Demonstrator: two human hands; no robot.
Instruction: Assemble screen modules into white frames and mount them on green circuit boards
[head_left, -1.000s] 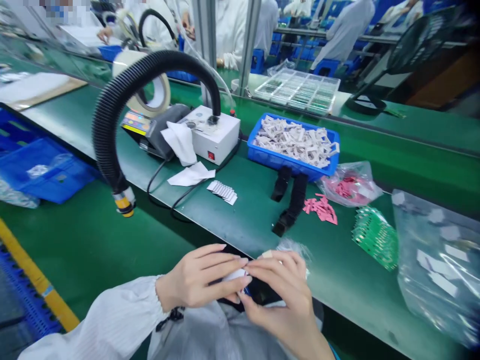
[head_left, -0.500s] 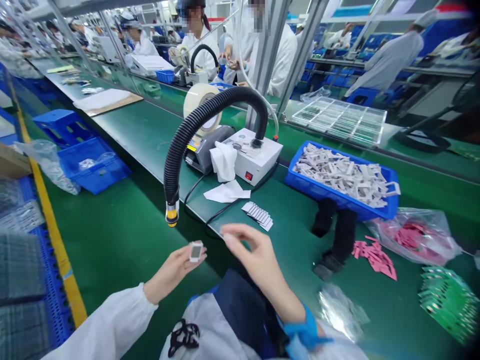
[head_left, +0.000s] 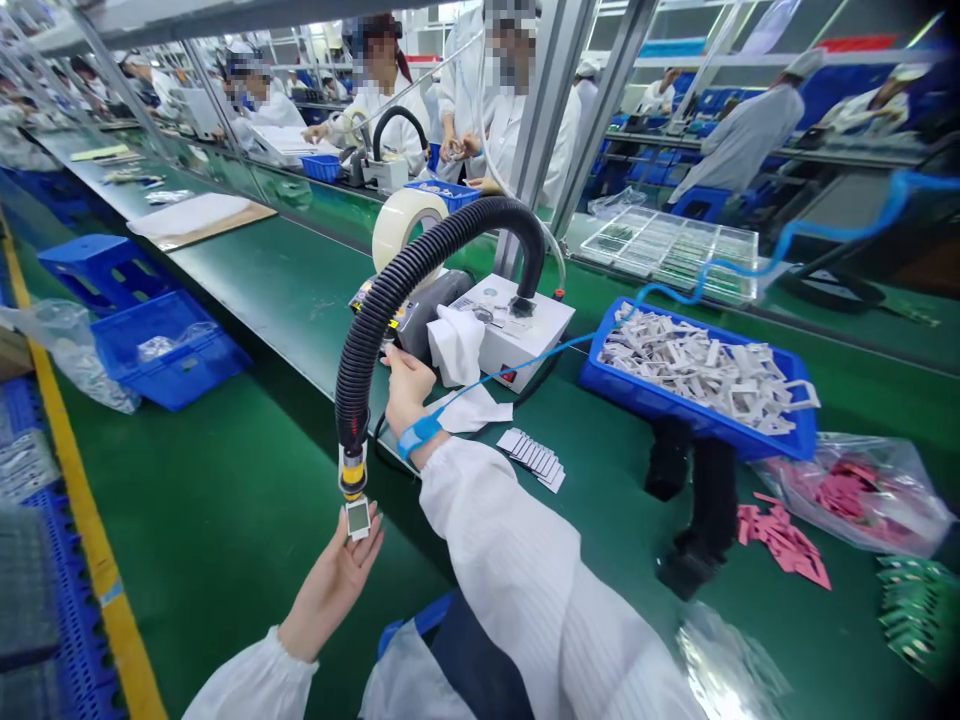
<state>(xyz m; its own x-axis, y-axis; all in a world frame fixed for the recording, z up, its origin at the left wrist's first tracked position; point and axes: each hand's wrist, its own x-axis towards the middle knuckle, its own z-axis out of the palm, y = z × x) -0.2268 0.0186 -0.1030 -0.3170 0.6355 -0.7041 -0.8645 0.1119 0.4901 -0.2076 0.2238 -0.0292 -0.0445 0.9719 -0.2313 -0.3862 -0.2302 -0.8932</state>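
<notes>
My left hand (head_left: 334, 585) holds a small square display in a white frame (head_left: 358, 519), grey screen up, right below the yellow-tipped nozzle of a black flexible hose (head_left: 431, 245). My right hand (head_left: 407, 388) is stretched to the front of a grey tape dispenser (head_left: 431, 315), its fingers drawn together. What those fingertips pinch is too small to make out. A large roll of clear tape (head_left: 386, 235) stands at the dispenser, partly behind the hose. Around my right wrist is a blue strap (head_left: 420, 432) with a blue cord. Several white-edged flat pieces (head_left: 532, 458) lie in a row on the bench.
The hose rises from a white box (head_left: 517, 325) with a red switch. White cloths (head_left: 459, 345) lie beside it. A blue bin (head_left: 806, 425) holds white frames; pink pieces (head_left: 784, 540) and green boards (head_left: 919, 610) lie at right. The blue cord crosses the bench. Co-workers sit opposite.
My right hand has moved forward and left from near my body to the tape dispenser. My left hand has brought the display under the hose nozzle. The blue cord has come into view.
</notes>
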